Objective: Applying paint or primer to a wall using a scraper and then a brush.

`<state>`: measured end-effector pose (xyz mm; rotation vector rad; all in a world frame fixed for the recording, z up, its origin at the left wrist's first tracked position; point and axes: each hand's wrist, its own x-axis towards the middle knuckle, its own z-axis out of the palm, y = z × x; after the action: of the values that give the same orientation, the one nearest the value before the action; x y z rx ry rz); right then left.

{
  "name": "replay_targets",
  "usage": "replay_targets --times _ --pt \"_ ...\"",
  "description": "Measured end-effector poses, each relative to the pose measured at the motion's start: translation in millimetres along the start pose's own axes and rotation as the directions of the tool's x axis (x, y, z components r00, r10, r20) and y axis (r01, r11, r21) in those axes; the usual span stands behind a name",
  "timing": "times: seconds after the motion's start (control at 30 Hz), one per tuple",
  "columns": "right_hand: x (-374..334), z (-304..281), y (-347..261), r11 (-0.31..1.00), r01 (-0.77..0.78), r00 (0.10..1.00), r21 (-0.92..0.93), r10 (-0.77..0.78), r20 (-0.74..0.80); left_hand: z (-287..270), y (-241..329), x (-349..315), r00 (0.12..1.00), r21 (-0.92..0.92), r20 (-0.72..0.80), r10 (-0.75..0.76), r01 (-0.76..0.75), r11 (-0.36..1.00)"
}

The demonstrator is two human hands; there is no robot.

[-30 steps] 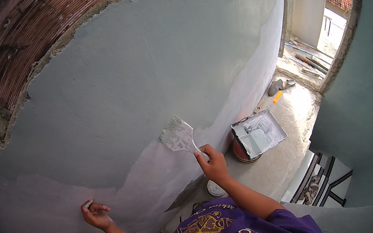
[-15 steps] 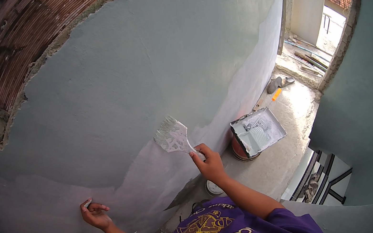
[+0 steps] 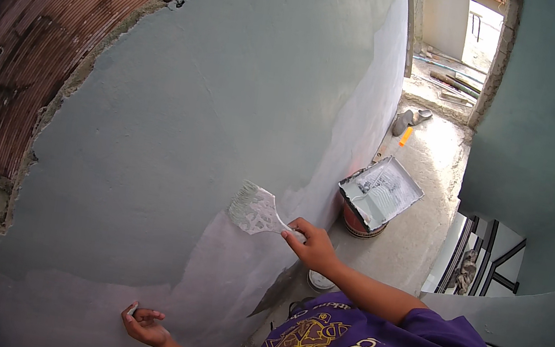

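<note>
My right hand (image 3: 313,246) is closed round the handle of a wide, flat paintbrush (image 3: 261,215) smeared with pale paint. Its bristles point left, at the wall (image 3: 155,126), close to where grey-green plaster borders a whiter painted area (image 3: 215,257). Whether the bristle tips touch the surface is hard to tell. Lower left, my left hand (image 3: 145,328) is held up near the wall's whitish lower part, its fingers loosely curled and apart. A small pale spot shows by its thumb, perhaps paint; no held object can be made out.
A paint tray (image 3: 411,180) with whitish paint rests on a reddish bucket (image 3: 358,224) to my right. Beyond it lie an orange-handled tool (image 3: 406,136) and dark footwear (image 3: 403,123). Bare ribbed brick (image 3: 64,63) shows upper left. A white-lidded container (image 3: 320,280) stands beneath my right forearm.
The view has tilted slightly, so the wall appears shifted left and down. The brush has moved very little, slightly right along the wall. Both hands keep their hold and pose.
</note>
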<state>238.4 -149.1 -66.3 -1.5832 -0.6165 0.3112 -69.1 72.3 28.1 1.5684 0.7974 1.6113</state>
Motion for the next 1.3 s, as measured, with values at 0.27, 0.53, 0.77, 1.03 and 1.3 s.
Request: replay_targets --times 0.27,0.53,0.77,1.03,1.3 --pt "-9 2 54 0.943 -0.244 0.969 -0.225 0.228 -0.096 2 0 1 0.999 0.017 0.031 0.014 -0.015 1.0" --pt "-1 5 11 0.996 -0.091 0.996 0.008 0.091 -0.009 2 2 -1 1.0 0.015 -0.002 0.005 -0.004 1.0" --pt "-11 2 70 0.927 -0.286 0.957 -0.244 0.265 -0.114 0 -3 0 1.0 0.005 0.022 0.001 -0.001 1.0" --pt "4 3 -12 0.979 0.02 0.999 0.204 -0.03 0.044 -3 -1 1 1.0 0.019 0.021 0.003 -0.003 1.0" --pt "-13 -2 71 0.908 -0.313 0.947 -0.279 0.32 -0.022 -1 -1 1 0.999 0.047 0.049 0.01 -0.012 0.999"
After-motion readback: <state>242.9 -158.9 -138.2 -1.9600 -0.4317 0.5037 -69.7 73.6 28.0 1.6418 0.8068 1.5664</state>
